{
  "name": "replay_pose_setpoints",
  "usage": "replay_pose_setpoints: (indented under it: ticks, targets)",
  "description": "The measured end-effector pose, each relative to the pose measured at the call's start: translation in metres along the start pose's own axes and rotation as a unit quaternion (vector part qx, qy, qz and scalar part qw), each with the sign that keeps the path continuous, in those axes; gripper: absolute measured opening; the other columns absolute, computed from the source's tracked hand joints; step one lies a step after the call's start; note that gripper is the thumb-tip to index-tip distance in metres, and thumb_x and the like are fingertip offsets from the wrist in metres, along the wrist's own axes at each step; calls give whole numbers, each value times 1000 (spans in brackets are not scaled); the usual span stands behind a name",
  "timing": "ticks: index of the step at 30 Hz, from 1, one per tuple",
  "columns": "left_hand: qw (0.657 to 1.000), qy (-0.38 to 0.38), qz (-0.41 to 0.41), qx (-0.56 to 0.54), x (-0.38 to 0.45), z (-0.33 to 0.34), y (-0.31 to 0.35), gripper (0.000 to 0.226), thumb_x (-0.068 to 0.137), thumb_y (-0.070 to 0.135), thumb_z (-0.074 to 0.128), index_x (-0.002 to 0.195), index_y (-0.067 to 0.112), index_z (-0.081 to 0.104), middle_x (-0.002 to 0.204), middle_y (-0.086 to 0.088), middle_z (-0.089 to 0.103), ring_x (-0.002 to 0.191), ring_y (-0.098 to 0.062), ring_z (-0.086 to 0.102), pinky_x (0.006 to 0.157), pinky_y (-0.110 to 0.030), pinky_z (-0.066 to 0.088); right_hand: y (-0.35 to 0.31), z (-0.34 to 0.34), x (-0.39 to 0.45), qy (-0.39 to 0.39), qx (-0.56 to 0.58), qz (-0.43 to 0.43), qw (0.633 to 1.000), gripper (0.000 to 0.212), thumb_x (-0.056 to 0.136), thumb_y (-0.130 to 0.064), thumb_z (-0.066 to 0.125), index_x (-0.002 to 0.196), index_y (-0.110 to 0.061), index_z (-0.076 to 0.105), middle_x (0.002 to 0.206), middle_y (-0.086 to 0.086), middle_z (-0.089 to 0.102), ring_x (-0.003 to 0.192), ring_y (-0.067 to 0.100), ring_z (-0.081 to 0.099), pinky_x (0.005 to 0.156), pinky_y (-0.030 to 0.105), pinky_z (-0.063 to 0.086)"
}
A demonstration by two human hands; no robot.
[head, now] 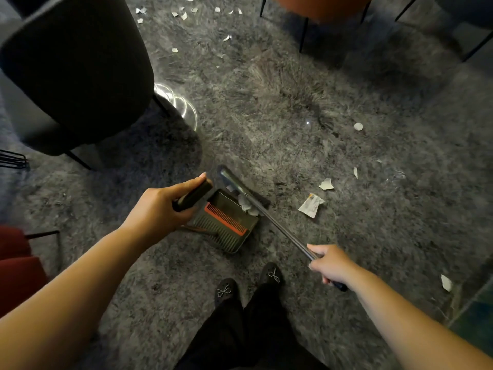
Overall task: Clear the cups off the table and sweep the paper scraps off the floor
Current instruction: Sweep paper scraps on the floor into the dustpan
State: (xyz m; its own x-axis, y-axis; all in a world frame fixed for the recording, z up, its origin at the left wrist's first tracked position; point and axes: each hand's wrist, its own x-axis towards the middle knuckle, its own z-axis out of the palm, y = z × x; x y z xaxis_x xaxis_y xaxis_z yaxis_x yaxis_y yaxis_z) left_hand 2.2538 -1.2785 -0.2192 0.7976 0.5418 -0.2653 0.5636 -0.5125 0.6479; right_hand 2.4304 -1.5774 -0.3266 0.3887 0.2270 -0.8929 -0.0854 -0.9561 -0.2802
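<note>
Grey carpet (266,116); hands grip dustpan (226,225) and broom (280,231); no legible writing.

White paper scraps (326,184) scattered over the grey shaggy carpet, a larger crumpled piece (311,205) just right of the dark green dustpan (226,222), one scrap (246,205) at the pan's mouth against the broom (266,214), more scraps far ahead (184,15)

one broom (277,225), one dustpan (226,225), two hands (160,206)
</note>
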Motion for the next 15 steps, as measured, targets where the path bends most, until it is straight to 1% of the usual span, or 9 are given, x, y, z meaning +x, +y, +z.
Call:
replay_pose_setpoints:
  ticks: [4, 5, 7, 9, 10, 11, 13, 15]
  targets:
    - [999, 1, -12, 42, 0, 3, -1, 62, 86, 21, 70, 133, 52, 44, 65, 20, 52, 42, 11, 49, 38, -11, 39, 6, 11, -9, -14, 9, -9, 1000, 62, 84, -7, 59, 142, -24, 45, 55, 5, 62, 36, 13, 51, 41, 25, 41]
    - [999, 2, -12, 45, 0, 3, -3, 62, 86, 23, 70, 133, 53, 44, 65, 20, 53, 42, 11, 49, 38, -11, 39, 7, 12, -13, -18, 10, -11, 1000, 63, 84, -6, 60, 143, -25, 45, 52, 4, 62, 36, 13, 51, 41, 25, 42]
    - [999, 0, -14, 44, -2, 1, -5, 62, 86, 23, 70, 134, 52, 44, 66, 24, 53, 43, 11, 50, 38, -13, 39, 9, 11, -21, -23, 13, -13, 1000, 63, 85, -5, 60, 143, -24, 45, 43, -5, 60, 36, 13, 51, 43, 25, 43]
    - [999, 0, -14, 46, -3, 0, -6, 63, 86, 23, 71, 134, 52, 44, 67, 23, 53, 43, 12, 50, 39, -14, 39, 14, 9, -28, -16, 19, -15, 1000, 61, 86, -5, 60, 142, -24, 45, 38, -7, 56, 35, 13, 49, 43, 25, 42]
    - [999, 2, -10, 47, -4, 0, -6, 64, 85, 23, 71, 134, 52, 43, 67, 21, 54, 45, 13, 50, 40, -14, 38, 16, 7, -31, -11, 27, -14, 999, 61, 86, -5, 60, 142, -25, 46, 39, -5, 56, 36, 14, 49, 43, 25, 42]
    - [999, 6, -2, 49, -5, 0, -6, 65, 84, 22, 72, 134, 51, 42, 68, 20, 54, 46, 14, 51, 42, -13, 38, 19, 6, -33, -7, 38, -12, 999, 61, 86, -6, 60, 142, -25, 46, 43, 2, 57, 37, 15, 48, 43, 25, 41]
    - [999, 10, 11, 47, -9, 0, -8, 64, 84, 20, 73, 133, 49, 45, 65, 25, 51, 48, 15, 51, 44, -11, 40, 22, 4, -39, 6, 58, -10, 998, 61, 86, -6, 59, 142, -25, 46, 57, 14, 60, 40, 19, 48, 42, 25, 40]
    - [999, 9, 25, 44, -12, 0, -11, 64, 82, 17, 74, 132, 47, 48, 63, 26, 52, 49, 13, 52, 47, -12, 43, 22, 1, -42, 25, 79, -8, 997, 60, 87, -5, 57, 142, -23, 45, 68, 16, 64, 42, 19, 49, 39, 24, 39]
